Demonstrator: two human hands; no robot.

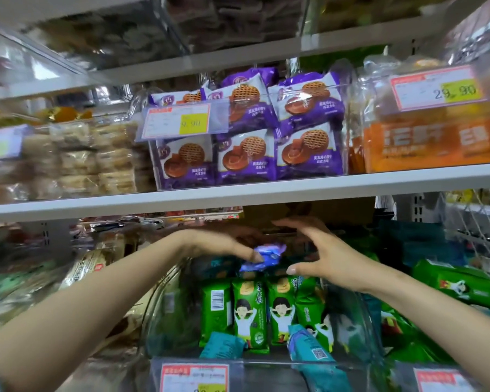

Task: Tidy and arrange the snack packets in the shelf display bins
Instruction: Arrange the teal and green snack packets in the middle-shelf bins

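- Head view: I see my left hand [224,246] reaching in from the left over the clear bin [159,306] on the lower shelf. Its thumb is pressed onto a blue packet [263,257], with the fingers curled behind it, so it grips the packet.
- The blue packet sits just above the back of that bin, between my two hands. Its long axis runs across the shelf, the right end tipped higher than the left. It is blurred, and I cannot read its print.
- My right hand [320,256] hovers just beside the packet's right end, fingers spread and lightly bent and the thumb pointing left. It holds nothing, and I cannot tell whether it touches the packet.
- Inside the bin, green packets [249,315] stand upright in a row, long axis vertical, printed faces toward me.
- Two teal packets [309,352] lie in front of them at the bin's front wall, leaning with their upper ends toward the green row.
- A price tag [194,377] hangs on the bin's front.
- On the shelf board [266,190] above, purple biscuit packets [246,157] stand upright in two tiers, and orange packets [425,142] sit to their right.
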